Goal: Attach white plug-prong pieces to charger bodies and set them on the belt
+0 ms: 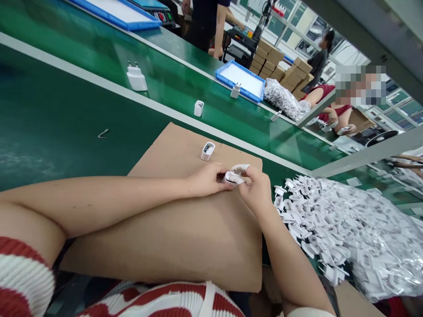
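Found at frame centre, over the cardboard sheet (185, 233): left hand (206, 179) and right hand (256, 189), fingers closed on one white charger part (232, 177), one charger shell (207, 151) set aside above, large heap of plug pieces (346, 229) at right untouched.

light: bright, even, from overhead | glare: pale sheen on the green conveyor belt (99, 57), windows (406, 110) washed out | shadows: soft, faint under the forearms on the cardboard sheet (185, 237) | distortion: wide-angle bend at edges, horizon tilted | focus: centre sharp, far background soft, faces pixelated
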`<action>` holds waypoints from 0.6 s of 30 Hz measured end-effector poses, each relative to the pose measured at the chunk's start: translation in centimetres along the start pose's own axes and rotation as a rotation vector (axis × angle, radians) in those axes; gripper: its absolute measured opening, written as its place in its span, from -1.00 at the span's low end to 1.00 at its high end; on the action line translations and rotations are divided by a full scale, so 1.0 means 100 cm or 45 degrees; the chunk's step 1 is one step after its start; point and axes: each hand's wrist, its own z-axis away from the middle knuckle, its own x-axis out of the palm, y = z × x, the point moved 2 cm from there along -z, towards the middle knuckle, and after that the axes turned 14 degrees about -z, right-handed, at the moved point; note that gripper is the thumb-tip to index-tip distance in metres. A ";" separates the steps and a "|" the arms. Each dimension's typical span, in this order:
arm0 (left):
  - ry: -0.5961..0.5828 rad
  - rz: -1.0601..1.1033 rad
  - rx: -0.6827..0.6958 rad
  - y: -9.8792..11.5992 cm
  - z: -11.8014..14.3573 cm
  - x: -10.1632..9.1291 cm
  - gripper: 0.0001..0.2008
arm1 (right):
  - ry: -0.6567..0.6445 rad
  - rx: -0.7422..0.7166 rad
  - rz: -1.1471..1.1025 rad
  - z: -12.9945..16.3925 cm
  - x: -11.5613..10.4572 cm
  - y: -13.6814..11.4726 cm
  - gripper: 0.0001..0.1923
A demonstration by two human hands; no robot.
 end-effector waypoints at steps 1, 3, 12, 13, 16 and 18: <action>0.001 0.008 -0.002 0.000 0.000 0.000 -0.67 | -0.002 0.006 0.036 0.001 -0.001 -0.002 -0.77; 0.001 0.024 0.006 0.001 0.001 -0.001 -0.69 | -0.019 -0.009 0.111 0.003 -0.002 -0.005 -0.75; -0.089 -0.026 -0.006 0.003 0.000 -0.006 -0.74 | 0.184 -0.088 -0.078 0.008 -0.002 0.000 -0.79; -0.092 -0.016 -0.016 0.003 0.000 -0.005 -0.73 | 0.216 -0.078 -0.103 0.008 -0.002 0.000 -0.79; -0.078 0.001 -0.028 0.002 0.000 -0.005 -0.71 | 0.154 -0.022 -0.112 0.009 -0.001 -0.001 -0.81; -0.069 0.012 0.001 0.003 0.000 -0.005 -0.71 | 0.065 0.011 -0.060 0.008 -0.001 -0.002 -0.81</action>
